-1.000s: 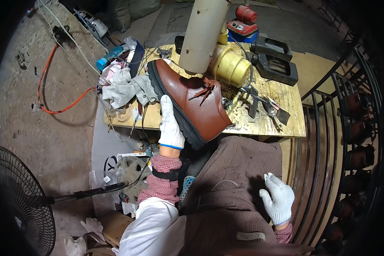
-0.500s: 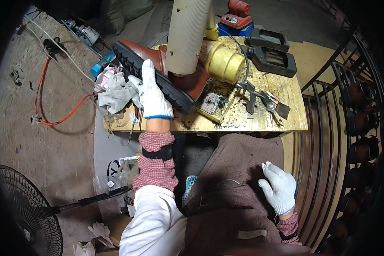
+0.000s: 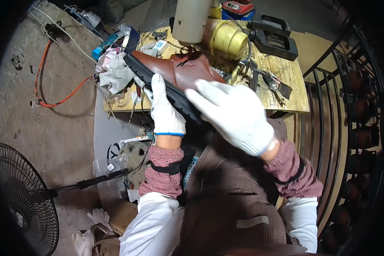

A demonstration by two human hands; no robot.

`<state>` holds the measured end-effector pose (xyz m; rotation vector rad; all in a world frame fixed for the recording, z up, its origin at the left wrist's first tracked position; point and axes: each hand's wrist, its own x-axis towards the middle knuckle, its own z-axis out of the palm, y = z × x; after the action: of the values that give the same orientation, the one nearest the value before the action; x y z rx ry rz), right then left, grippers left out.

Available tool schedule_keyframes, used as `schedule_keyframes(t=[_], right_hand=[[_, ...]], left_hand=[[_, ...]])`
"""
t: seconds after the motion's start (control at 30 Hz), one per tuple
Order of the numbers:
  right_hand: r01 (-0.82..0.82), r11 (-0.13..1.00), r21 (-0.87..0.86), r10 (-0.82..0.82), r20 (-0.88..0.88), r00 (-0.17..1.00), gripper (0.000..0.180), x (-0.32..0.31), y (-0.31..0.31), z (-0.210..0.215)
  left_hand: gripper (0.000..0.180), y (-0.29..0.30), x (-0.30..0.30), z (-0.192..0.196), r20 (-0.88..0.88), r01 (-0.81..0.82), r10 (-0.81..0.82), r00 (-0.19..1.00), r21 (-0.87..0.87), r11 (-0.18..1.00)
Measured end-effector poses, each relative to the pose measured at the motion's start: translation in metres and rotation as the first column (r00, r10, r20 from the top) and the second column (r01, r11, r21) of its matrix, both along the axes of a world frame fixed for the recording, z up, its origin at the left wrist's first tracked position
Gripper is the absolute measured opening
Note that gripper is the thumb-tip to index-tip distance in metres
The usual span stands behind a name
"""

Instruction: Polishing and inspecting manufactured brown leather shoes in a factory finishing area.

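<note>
A brown leather boot (image 3: 192,72) with a thick black lugged sole (image 3: 146,73) lies on its side above the front of the wooden workbench (image 3: 295,100). My left hand (image 3: 168,112), in a white knit glove, grips the boot along its sole, the thumb lying up across the tread. My right hand (image 3: 239,117), gloved alike, is over the boot's nearer right end with its fingers stretched out flat. It covers that end of the boot, and whether it presses on the sole or only hovers I cannot tell.
A pale ribbed tube (image 3: 192,21) and a yellow cylinder (image 3: 229,39) stand behind the boot. Black trays (image 3: 274,48), a scraper (image 3: 284,90) and grey rags (image 3: 115,76) lie around. A black fan (image 3: 23,200) stands left; a metal rack (image 3: 324,106) holding boots, right.
My right hand has come up from my lap to the boot. The boot, in my left hand, has moved out from under the pale tube, towards me.
</note>
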<state>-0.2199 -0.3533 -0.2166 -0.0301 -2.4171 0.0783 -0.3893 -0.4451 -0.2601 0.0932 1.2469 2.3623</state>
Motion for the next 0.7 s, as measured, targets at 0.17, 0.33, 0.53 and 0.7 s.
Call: schedule_keyframes(t=[0.17,0.33,0.53,0.7], right_hand=[[-0.002,1.000,-0.009,0.008,0.761,0.648,0.022,0.012,-0.021,0.001],[0.192,0.924,-0.330,0.265,0.917,0.297,0.023,0.113,-0.022,-0.055],[0.612,0.508,-0.606,-0.154,0.635,0.757,0.040,0.185,-0.050,-0.057],[0.359,0.477,-0.802,-0.206,0.296,0.933,0.067,0.168,-0.048,-0.043]], left_hand=[[0.061,-0.013,0.008,0.007,-0.225,-0.088,0.048,0.973,-0.174,0.981],[0.066,-0.025,-0.041,0.008,0.014,-0.021,0.021,1.000,-0.019,1.000],[0.075,-0.023,-0.071,-0.027,0.104,0.009,-0.022,0.994,0.119,0.993],[0.082,-0.039,-0.031,-0.054,0.118,0.204,-0.236,0.965,0.229,0.952]])
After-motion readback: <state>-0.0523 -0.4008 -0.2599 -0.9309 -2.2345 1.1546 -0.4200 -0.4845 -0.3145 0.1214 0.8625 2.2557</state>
